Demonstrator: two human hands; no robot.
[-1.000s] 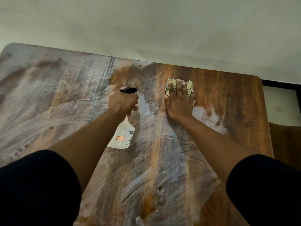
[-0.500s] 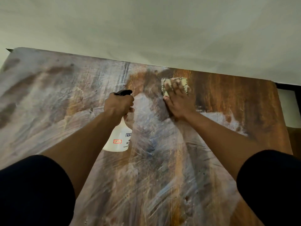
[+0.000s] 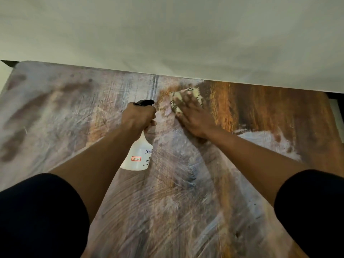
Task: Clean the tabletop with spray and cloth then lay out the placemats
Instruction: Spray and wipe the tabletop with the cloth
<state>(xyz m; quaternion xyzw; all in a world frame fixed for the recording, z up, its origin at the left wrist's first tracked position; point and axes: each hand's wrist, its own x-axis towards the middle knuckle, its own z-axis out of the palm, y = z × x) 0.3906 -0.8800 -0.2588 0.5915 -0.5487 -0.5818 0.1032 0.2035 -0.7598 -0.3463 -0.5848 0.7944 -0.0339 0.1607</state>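
Wooden tabletop [image 3: 270,112]: cloth [image 3: 186,98] has slid left under right hand [image 3: 193,118].

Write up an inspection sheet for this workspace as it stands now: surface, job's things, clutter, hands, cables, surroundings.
Surface: wooden tabletop, whitish streaky film over most of it, bare brown wood at the far right.
Job's things: white spray bottle with black trigger, held off upright; folded patterned cloth flat on the tabletop near the far edge. No placemats seen.
Clutter: nothing seen.
Hands: left hand grips the spray bottle's neck; right hand presses flat on the cloth, blurred.
Cables: nothing seen.
Surroundings: pale wall along the tabletop's far edge; dark sleeves at both lower corners.
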